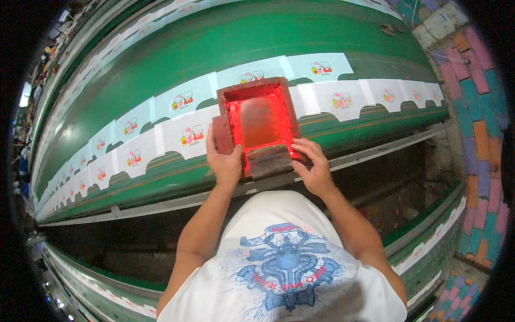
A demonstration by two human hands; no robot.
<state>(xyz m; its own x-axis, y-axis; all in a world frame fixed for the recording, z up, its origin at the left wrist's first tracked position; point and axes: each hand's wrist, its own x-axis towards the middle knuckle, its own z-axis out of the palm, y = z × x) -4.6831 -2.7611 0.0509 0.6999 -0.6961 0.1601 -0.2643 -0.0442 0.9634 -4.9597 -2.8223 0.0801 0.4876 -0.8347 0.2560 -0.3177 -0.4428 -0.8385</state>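
I've got the red-inked screen frame (258, 121) lying flat on a white fabric piece (185, 134) on the green table (161, 64), long axis running away from me, L hand (225, 161) & R hand (314, 166) each gripping a near corner, equally close.

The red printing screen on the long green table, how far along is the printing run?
Done: the white fabric pieces to both sides of the frame already carry a small coloured cartoon print. In hand: the left hand and right hand hold the red screen frame flat over one piece. Left: I cannot tell; no unprinted piece shows.
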